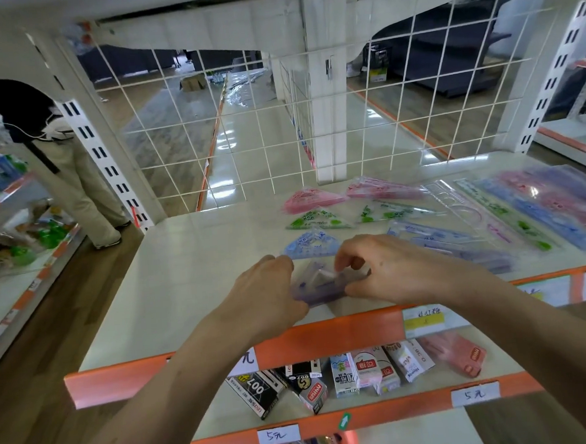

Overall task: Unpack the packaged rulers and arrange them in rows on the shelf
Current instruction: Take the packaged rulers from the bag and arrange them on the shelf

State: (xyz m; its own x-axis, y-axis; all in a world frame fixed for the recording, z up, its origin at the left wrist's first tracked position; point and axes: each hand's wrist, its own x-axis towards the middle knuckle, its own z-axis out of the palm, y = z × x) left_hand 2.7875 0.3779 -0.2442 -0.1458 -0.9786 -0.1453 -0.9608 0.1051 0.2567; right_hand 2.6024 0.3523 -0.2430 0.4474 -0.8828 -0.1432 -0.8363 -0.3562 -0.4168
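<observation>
Hands on the purple ruler pack [317, 285] at the front of the shelf [184, 262]

At the far left another person [57, 150] stands in the next aisle, not involved. The left half of the shelf carries no rulers, so it seems the rows are filled from the right side toward the left.

The left hand [265, 292] grips the left end of the purple ruler pack with curled fingers, probably to steady it. The pack lies low over the shelf, close to the orange front edge [129, 376]; whether it already rests there cannot be told. The right hand [390, 270] pinches its top and right end between thumb and fingers. Perhaps it pulls at the clear wrapper, perhaps it only sets the pack straight.

Directly behind the pack lie a blue triangle [308, 245], a green triangle [314, 220] and a pink triangle [305, 200], one after the other toward the wire grid [278, 119]. The purple one would likely become the front piece of this column, one colour for each row.

Further right a second column of longer triangles [394, 212] lies beside, then a clear stencil ruler [455, 198], then long straight rulers [541, 217] in green, blue and pink, side by side and partly overlapping.
</observation>
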